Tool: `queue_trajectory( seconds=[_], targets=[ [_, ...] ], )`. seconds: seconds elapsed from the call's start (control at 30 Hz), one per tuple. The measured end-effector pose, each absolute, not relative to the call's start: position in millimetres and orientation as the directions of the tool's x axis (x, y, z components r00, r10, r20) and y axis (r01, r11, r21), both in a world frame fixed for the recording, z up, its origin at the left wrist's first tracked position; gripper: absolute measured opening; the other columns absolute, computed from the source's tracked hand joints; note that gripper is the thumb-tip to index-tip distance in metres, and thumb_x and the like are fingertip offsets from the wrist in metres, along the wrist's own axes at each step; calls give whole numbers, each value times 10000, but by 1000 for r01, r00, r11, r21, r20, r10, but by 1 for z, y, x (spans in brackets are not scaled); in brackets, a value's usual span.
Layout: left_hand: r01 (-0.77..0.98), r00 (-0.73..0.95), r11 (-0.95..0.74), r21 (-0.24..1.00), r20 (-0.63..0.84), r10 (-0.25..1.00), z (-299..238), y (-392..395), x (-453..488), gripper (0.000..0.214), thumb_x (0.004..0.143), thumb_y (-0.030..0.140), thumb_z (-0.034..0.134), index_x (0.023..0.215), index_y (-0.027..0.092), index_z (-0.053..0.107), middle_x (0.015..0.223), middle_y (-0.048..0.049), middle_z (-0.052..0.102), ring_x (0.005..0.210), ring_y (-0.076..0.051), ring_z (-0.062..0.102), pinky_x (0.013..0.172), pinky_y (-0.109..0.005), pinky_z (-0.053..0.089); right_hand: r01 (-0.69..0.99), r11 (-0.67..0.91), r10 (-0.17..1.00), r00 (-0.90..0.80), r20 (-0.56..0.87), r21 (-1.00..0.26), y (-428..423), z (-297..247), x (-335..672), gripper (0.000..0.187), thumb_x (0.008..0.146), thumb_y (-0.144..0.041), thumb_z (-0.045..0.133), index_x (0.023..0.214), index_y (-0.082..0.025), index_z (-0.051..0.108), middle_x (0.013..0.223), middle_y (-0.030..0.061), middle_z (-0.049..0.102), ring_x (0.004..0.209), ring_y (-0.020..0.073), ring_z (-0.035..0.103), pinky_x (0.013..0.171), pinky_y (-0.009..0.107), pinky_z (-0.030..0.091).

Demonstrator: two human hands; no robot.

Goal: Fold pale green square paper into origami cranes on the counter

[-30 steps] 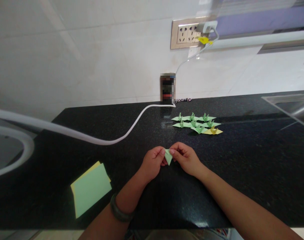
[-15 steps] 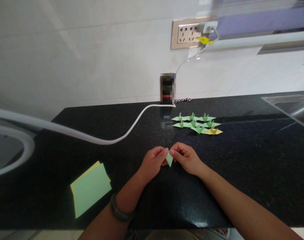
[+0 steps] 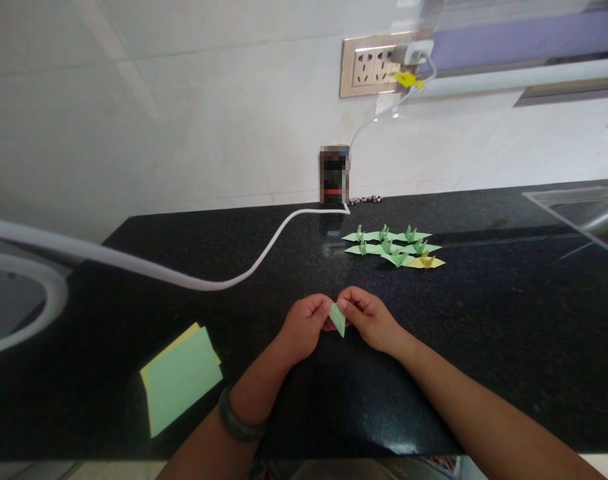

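Observation:
A small folded piece of green paper (image 3: 338, 319) is pinched between both my hands just above the black counter (image 3: 484, 333). My left hand (image 3: 303, 328) grips its left side with closed fingers. On the other side my right hand (image 3: 368, 319) holds it, fingers curled. A dark band sits on my left wrist. Behind my hands, several finished paper cranes (image 3: 394, 247) lie in two rows, most green and one yellow at the front right.
A stack of green and yellow paper squares (image 3: 180, 377) lies at the front left. A white cable (image 3: 224, 277) crosses the counter from a blurred device (image 3: 334, 175) against the wall. A wall socket (image 3: 371, 65) is above. A steel sink (image 3: 584, 210) sits at the right.
The folded paper has turned narrower and tilted between my fingers. My hands stay in the same spot.

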State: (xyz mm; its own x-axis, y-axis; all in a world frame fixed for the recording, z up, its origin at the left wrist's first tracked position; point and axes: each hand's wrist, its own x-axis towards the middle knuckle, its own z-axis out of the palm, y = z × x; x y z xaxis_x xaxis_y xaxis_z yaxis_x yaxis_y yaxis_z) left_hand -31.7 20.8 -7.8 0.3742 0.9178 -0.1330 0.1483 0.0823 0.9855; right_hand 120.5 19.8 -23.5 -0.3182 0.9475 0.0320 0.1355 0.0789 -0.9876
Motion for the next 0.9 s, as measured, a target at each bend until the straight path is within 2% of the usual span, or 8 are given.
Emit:
queue_trajectory(
  seconds=[0.13,0.23,0.37,0.53,0.73,0.9],
  targets=[
    [264,324,6,965,-94,941,-8,20,-31,271,806,343,376,694,147,526,611,-4,551,581,-114,523,569,-231,412,215,87,962,-270,26,-973,21,-27,121,235,801,-390,452,741,-166,491,614,-16,500,546,89,457,502,200,372],
    [396,313,-90,914,-42,949,-7,18,-33,304,814,357,353,649,160,515,571,11,535,545,-106,499,544,-221,373,243,90,950,-313,9,-966,21,-26,121,254,780,-400,483,699,-159,492,571,-24,484,503,79,419,462,190,338],
    [484,317,-163,860,1,948,-4,16,-33,348,827,356,321,586,165,484,525,26,495,504,-96,457,513,-215,328,212,114,924,-382,26,-971,19,-21,122,255,798,-374,468,684,-148,503,588,-8,512,540,88,451,504,200,360],
    [493,319,-173,852,8,948,-2,16,-32,346,829,356,320,588,166,479,526,30,484,511,-94,453,517,-213,320,175,150,905,-421,64,-973,18,-17,124,246,820,-356,437,724,-146,521,632,5,532,578,96,477,549,214,386],
    [442,303,-143,885,2,953,-1,18,-33,322,827,352,333,602,166,469,529,30,485,515,-94,456,517,-211,332,101,112,907,-417,61,-989,19,-15,123,302,848,-371,369,699,-148,509,593,-4,514,540,87,484,547,215,400],
    [305,309,-68,950,-31,951,-1,17,-30,300,813,364,361,648,158,504,571,15,516,547,-100,487,547,-218,375,136,130,936,-344,76,-982,20,-18,124,288,824,-376,415,672,-151,510,554,-11,507,492,80,465,491,204,386]
  ],
)
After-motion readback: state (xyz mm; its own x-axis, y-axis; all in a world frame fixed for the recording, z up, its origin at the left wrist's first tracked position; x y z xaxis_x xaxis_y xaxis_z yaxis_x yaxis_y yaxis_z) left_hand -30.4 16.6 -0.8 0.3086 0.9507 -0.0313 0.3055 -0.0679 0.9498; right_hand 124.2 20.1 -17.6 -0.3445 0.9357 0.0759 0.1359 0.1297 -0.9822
